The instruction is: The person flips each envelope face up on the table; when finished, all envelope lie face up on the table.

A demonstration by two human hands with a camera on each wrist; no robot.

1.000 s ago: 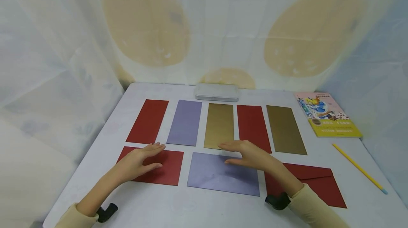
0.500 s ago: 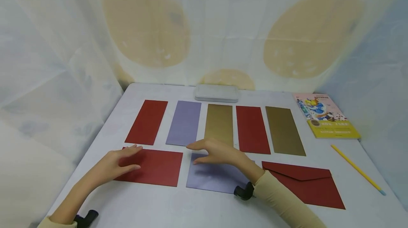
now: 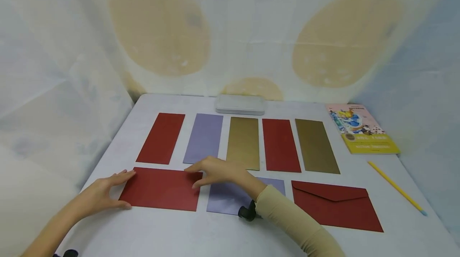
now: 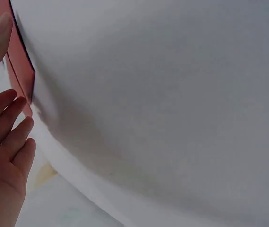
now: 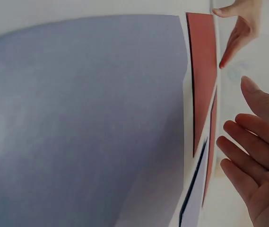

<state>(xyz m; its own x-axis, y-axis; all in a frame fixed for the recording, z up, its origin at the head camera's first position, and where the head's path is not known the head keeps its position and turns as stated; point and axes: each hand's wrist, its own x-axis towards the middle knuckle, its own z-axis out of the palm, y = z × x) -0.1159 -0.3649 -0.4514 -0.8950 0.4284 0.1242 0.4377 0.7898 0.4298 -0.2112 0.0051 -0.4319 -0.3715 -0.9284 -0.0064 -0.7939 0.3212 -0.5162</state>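
A red envelope lies flat at the front left of the table in the head view. My left hand is at its left end, thumb and fingers spread apart along that short edge. Over the envelope's right end hovers my right hand, its thumb and fingers apart and nothing between them. Beneath the right forearm lies a lilac envelope, partly covered by the arm. In the right wrist view, the right palm shows with relaxed fingers, and the left hand appears beyond the red envelope.
Behind stands a row of upright-laid envelopes: red, lilac, gold, red and darker gold. Another red envelope shows its flap. A pencil, a book and a pale flat case lie around.
Both hands have moved left. The left hand went from over the red envelope to its left edge; the right hand crossed from the lilac envelope to the red one's right end.
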